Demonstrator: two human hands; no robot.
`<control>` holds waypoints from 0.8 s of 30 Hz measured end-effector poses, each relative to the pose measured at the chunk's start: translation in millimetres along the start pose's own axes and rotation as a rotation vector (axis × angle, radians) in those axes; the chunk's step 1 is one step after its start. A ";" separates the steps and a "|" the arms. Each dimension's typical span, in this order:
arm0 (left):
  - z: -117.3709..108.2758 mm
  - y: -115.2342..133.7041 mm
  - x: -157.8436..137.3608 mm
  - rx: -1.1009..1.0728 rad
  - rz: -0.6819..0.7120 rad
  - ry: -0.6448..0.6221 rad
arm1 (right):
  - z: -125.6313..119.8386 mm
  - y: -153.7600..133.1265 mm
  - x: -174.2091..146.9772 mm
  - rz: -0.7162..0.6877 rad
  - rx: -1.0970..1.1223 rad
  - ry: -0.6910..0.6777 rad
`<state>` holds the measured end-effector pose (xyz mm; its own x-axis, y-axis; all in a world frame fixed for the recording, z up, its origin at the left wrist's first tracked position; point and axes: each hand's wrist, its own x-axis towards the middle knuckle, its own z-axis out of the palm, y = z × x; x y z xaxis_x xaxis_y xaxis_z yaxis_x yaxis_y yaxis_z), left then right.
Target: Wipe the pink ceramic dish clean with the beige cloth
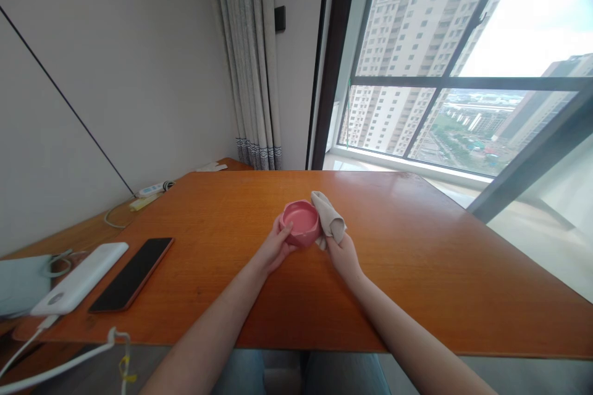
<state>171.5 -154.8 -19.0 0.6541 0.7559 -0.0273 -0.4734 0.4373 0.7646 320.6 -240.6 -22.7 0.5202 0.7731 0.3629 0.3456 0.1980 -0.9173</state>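
Over the middle of the wooden table, my left hand grips a small pink faceted bowl by its left side, the thumb lying over the rim. The bowl is tipped so that its hollow faces me, and I see nothing inside it. On the bowl's right, my right hand is closed on a light grey cloth. The cloth lies against the bowl's right outer side. Part of the right fingers is hidden behind the cloth.
A dark phone and a white power bank with a cable lie at the table's left. Beyond them are a power strip and wires by the wall. The wooden table reaches towards a large window on the right.
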 end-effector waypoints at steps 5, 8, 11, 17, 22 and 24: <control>-0.5 4.2 1.6 -0.016 0.047 0.048 | 5.4 -7.0 -5.9 0.015 -0.015 -0.055; 0.9 3.1 0.8 -0.008 0.053 0.060 | 7.0 -7.7 -6.8 0.016 0.015 -0.053; 3.7 -2.0 -2.3 0.021 0.055 0.074 | 7.7 -5.0 -5.9 0.061 0.044 -0.058; 9.3 -12.4 -7.8 0.149 -0.030 0.020 | 8.6 -1.0 -2.0 0.020 0.183 0.007; 10.5 -8.9 -5.3 0.118 -0.054 -0.052 | 1.7 -6.8 4.2 0.011 0.269 0.015; 8.7 -5.6 -5.4 0.172 -0.110 -0.020 | -4.2 -7.8 9.6 0.015 0.290 -0.029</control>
<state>175.7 -165.6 -17.5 0.7085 0.6978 -0.1052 -0.2919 0.4256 0.8566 326.1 -237.2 -11.3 0.4998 0.7934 0.3476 0.0981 0.3469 -0.9328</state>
